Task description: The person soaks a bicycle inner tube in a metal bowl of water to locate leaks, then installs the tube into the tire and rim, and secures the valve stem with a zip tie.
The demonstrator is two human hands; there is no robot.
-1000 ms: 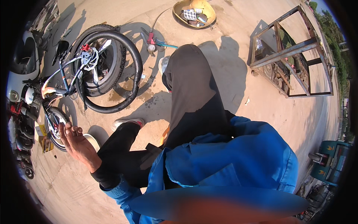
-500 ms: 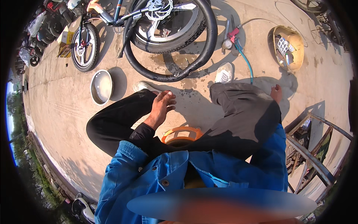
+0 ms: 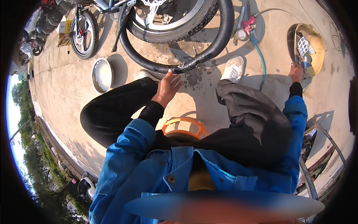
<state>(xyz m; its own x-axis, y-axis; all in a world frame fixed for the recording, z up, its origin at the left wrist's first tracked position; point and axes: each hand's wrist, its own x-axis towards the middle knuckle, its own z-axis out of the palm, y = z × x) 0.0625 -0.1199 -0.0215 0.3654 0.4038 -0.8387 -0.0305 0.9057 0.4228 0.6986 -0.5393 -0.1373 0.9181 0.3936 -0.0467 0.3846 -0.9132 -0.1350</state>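
An inflated black inner tube (image 3: 226, 28) loops out from the bicycle's rear wheel (image 3: 164, 36) and hangs low in front of it. At the tube's lower edge is my left hand (image 3: 168, 89), its fingers apart and holding nothing; the fingertips look close to the rubber, though contact is unclear. My right arm stretches out to the right, with my right hand (image 3: 296, 72) at the near rim of a yellowish tub (image 3: 317, 61). Inside the tub lie a white sheet with round patches (image 3: 303, 45) and small items. The right fingers are partly hidden by the rim's shadow.
A metal bowl (image 3: 102, 74) of cloudy liquid stands at left. Beyond my right shoe lie a pressure gauge (image 3: 242, 35) with a pink handle (image 3: 247, 23) and a teal hose (image 3: 260, 56). An orange stool frame (image 3: 182, 120) is between my legs; a rusty metal frame (image 3: 330, 140) stands at right.
My right hand has moved from beside my knee out to the tub. My left hand has risen slightly toward the tube. The whole view has shifted a little.
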